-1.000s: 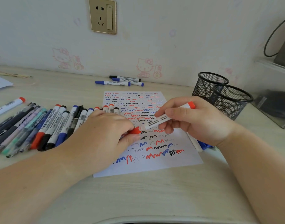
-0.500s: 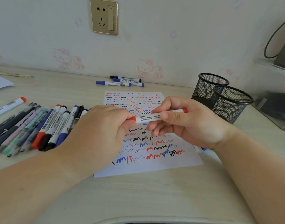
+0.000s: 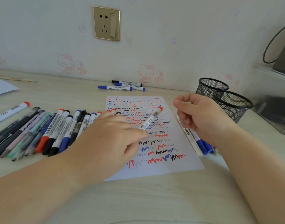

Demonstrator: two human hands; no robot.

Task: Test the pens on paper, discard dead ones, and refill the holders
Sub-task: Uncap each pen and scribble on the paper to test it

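My left hand point(image 3: 106, 139) pinches a white marker with a red end point(image 3: 150, 120) at its lower end; the marker is blurred and slants up to the right above the test paper point(image 3: 156, 168), which is covered in red, blue and black squiggles. Right of the marker, my right hand point(image 3: 201, 117) hovers with loosely curled fingers and nothing in it. Two empty black mesh holders point(image 3: 211, 88) point(image 3: 233, 107) stand behind that hand. A row of several markers and pens point(image 3: 57, 126) lies left of the paper.
Three markers point(image 3: 122, 87) lie by the wall behind the paper. A few pens point(image 3: 191, 139), some blue, lie along the paper's right edge under my right wrist. One red-capped marker point(image 3: 11, 110) lies far left. A clear box point(image 3: 275, 102) stands at the right.
Both hands were pressing the red marker together over the paper. My right hand has let go and drawn back to the right; my left hand now holds the marker alone, swinging it.
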